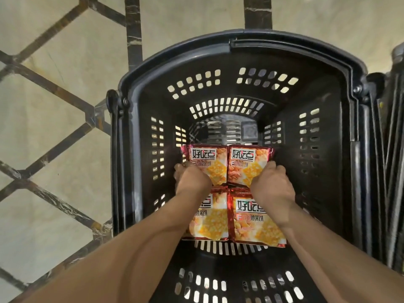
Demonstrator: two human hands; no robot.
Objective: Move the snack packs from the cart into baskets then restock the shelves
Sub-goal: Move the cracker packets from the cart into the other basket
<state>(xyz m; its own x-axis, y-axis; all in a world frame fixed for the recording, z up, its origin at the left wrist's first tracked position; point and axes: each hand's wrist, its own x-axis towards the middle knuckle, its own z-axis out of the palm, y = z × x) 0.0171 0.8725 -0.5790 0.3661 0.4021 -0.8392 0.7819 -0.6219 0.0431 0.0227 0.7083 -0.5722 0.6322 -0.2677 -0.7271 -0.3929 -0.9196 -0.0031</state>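
Several red-and-yellow snack packs lie flat on the bottom of a black plastic basket (218, 49). Both my arms reach down into it. My left hand (190, 179) grips the outer edge of the far left pack (206, 162). My right hand (273, 184) grips the outer edge of the far right pack (247, 162). Two more packs lie nearer to me, the near left pack (209, 219) partly under my left forearm and the near right pack (251, 224) beside my right wrist. My fingertips are hidden behind the packs' edges.
The basket stands on a beige tiled floor (54, 149) with dark diagonal lines. Its perforated walls rise steeply around the packs. Dark metal bars of another frame (389, 171) stand close against the basket's right side.
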